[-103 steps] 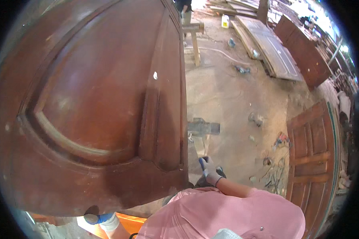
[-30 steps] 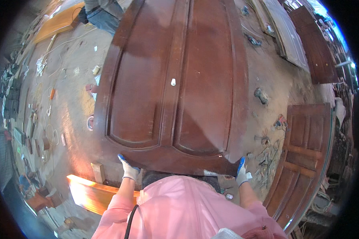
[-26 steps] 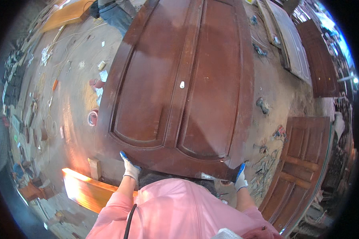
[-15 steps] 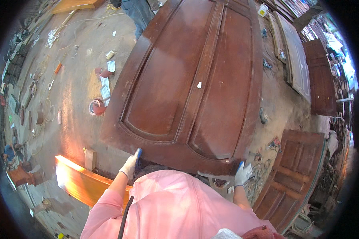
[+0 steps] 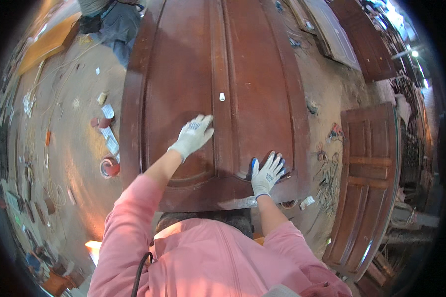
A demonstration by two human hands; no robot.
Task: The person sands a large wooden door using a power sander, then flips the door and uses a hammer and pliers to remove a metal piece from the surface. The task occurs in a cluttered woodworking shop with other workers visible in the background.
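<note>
While our left hand is loosely open over the door, our right hand is splayed wide, both empty, white bit just beyond the left.

A pink long-sleeved top and black cord, lower frame; 2 whitish gloves, blue-marked.

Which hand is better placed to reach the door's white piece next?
Likely the left hand: it is nearer the white piece, while the right hand is farther down the door.
</note>
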